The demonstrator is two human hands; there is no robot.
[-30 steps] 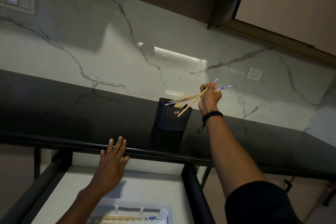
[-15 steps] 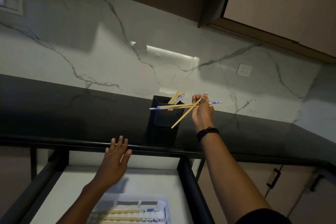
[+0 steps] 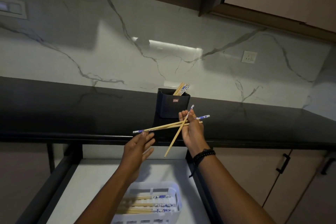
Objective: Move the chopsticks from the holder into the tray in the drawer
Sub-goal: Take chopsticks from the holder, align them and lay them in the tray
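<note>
My right hand [image 3: 193,131] grips three wooden chopsticks [image 3: 163,127] with blue-patterned ends, held crossed above the counter's front edge. My left hand [image 3: 137,148] reaches up with its fingertips touching the left end of the near-horizontal pair. The black holder [image 3: 171,106] stands on the dark counter just behind them, with several more chopsticks [image 3: 181,89] sticking out of it. Below, the white tray [image 3: 177,200] lies in the open drawer [image 3: 72,191] and holds several chopsticks [image 3: 145,204] lying lengthwise.
The dark countertop [image 3: 72,111] runs across the view under a marble backsplash with a socket [image 3: 248,56]. Black drawer rails flank the drawer. Cabinet doors with black handles [image 3: 282,163] are at the lower right, and wall cabinets hang overhead.
My right hand has pulled the chopsticks out of the holder and brought them down toward the counter edge. My left hand has risen from the drawer front to meet their left end.
</note>
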